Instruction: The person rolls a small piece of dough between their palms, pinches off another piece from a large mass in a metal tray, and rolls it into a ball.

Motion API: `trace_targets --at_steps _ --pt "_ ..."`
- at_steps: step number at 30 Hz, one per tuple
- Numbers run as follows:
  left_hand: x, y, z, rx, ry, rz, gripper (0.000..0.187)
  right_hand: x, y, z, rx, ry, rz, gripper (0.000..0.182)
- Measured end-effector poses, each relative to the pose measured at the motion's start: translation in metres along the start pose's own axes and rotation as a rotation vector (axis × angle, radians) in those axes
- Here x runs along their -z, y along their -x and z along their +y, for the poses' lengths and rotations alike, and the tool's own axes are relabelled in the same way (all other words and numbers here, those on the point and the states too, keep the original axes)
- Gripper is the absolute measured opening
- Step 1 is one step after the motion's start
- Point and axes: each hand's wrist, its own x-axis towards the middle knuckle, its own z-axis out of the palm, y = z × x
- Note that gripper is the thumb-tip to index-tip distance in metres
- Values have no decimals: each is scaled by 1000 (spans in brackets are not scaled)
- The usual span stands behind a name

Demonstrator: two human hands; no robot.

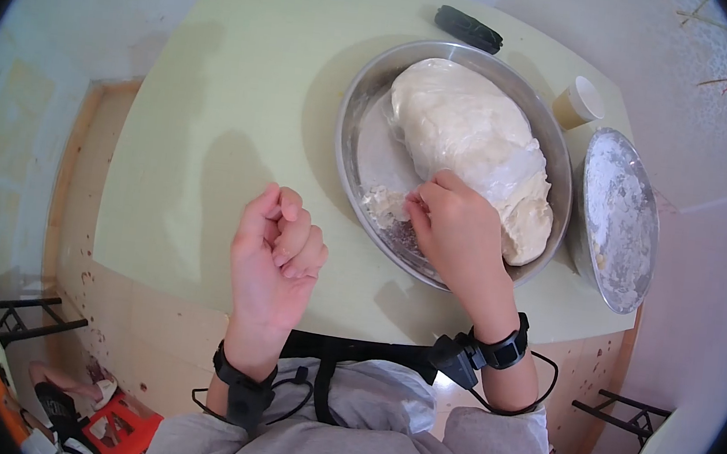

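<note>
A large mass of pale dough (pixel 463 122), partly under clear plastic film, lies in a round metal basin (pixel 351 137). My right hand (pixel 455 222) is over the basin at the dough's near left edge, its fingers pinched together; whatever they hold is too small to make out. Small crumbly dough bits (pixel 384 203) lie on the basin floor beside those fingertips. Left of the basin, my left hand (pixel 277 249) is raised above the table with the palm up and the fingers curled in, and nothing shows in it.
A metal bowl of white flour (pixel 619 218) stands right of the basin. Behind it is a paper cup (pixel 578 103) with pale contents. A dark rolled object (pixel 468 29) lies beyond the basin on the green table (pixel 248 64). A red stool (pixel 123 428) and a person's arm show at lower left.
</note>
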Motion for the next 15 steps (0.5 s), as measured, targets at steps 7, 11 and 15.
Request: trace_targets --at_steps 7,11,15 --pt "-2 -4 -2 7 66 -128 23 -2 3 -2 -17 -146 3 9" --pt "2 -4 -4 1 128 -154 34 4 3 -1 -109 -465 22 9" --pt "-1 -2 -3 7 134 -218 39 23 2 -10 -184 -652 29 8"
